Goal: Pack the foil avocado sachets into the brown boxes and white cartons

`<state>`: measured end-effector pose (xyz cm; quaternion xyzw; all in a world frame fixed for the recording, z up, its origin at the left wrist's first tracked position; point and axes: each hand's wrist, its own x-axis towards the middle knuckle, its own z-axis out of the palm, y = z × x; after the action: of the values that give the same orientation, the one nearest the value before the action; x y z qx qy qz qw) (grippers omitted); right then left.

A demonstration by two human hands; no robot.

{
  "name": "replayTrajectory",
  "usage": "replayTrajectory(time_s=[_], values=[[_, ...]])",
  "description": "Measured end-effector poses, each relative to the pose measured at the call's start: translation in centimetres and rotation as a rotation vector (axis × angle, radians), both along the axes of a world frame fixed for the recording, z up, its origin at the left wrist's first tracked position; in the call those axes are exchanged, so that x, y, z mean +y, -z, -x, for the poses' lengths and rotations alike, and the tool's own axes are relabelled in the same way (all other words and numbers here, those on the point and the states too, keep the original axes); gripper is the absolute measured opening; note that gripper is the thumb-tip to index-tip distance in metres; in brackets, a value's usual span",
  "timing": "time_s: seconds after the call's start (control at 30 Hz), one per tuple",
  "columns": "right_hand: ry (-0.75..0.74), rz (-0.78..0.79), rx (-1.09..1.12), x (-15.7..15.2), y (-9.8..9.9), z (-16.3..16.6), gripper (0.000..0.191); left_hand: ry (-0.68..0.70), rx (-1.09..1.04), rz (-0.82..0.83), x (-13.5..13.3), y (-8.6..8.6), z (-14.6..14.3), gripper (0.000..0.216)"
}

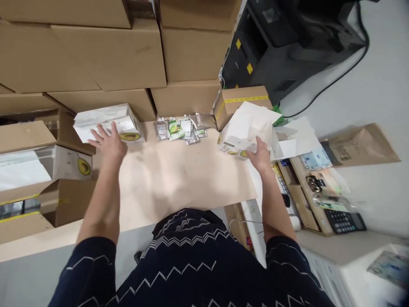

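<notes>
My left hand (111, 143) rests with spread fingers against a closed white box (102, 116) that has an avocado picture on its end. On the right, my right hand (260, 155) has its thumb and fingers over the near wall of an open white avocado box (234, 143), whose flaps stand up. Between the two boxes lies a small pile of silver sachets (162, 130) with a green avocado packet (175, 129) among them.
Cardboard boxes (111, 55) are stacked along the back. Open cartons (72, 202) stand at the left, one holding a white avocado box (68, 164). A black printer (275, 51) and a taped carton (244, 96) sit back right. A wooden organizer (306, 204) carries a calculator (345, 221).
</notes>
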<state>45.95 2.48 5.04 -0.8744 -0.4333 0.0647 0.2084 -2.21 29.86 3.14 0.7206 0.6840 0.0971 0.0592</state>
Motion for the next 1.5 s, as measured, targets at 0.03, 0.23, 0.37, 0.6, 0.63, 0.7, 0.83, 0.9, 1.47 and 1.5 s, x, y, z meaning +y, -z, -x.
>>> replayTrajectory(time_s=[0.03, 0.23, 0.37, 0.6, 0.63, 0.7, 0.83, 0.9, 1.47, 1.5], values=[[0.003, 0.093, -0.017, 0.6, 0.1, -0.4, 0.065, 0.016, -0.050, -0.054, -1.7, 0.3, -1.3, 0.065], [-0.260, 0.211, 0.018, -1.2, -0.3, 2.5, 0.027, 0.335, -0.306, 0.099, -12.3, 2.0, -8.6, 0.032], [-0.597, 0.182, 0.202, -5.0, -0.4, 7.8, 0.028, 0.637, -0.623, -0.059, -18.6, -1.6, -11.6, 0.025], [-1.156, 0.053, 0.311, -3.2, 0.8, 14.6, 0.030, 0.827, -0.434, -0.021, -21.7, -6.9, -12.5, 0.026], [-1.204, 0.043, 0.307, -2.2, 1.1, 15.0, 0.032, 0.759, -0.346, 0.037, -21.5, -6.8, -11.7, 0.026], [-1.274, 0.021, 0.298, -0.4, 1.6, 15.6, 0.036, 0.624, -0.202, 0.137, -21.3, -6.5, -9.7, 0.026], [-1.328, -0.003, 0.332, 2.3, 2.8, 16.5, 0.040, 0.440, -0.096, 0.258, -22.9, -6.5, -5.7, 0.025], [-1.317, 0.016, 0.367, 3.1, 3.4, 16.8, 0.042, 0.402, -0.095, 0.336, -24.0, -7.0, -4.2, 0.025], [-1.057, 0.258, -0.251, 6.5, -2.0, 24.2, 0.075, 0.570, 0.196, 0.701, -28.8, -4.4, -1.5, 0.085], [-1.065, 0.257, -0.272, 7.0, -1.9, 24.9, 0.077, 0.561, 0.191, 0.687, -28.8, -4.2, -1.4, 0.084]])
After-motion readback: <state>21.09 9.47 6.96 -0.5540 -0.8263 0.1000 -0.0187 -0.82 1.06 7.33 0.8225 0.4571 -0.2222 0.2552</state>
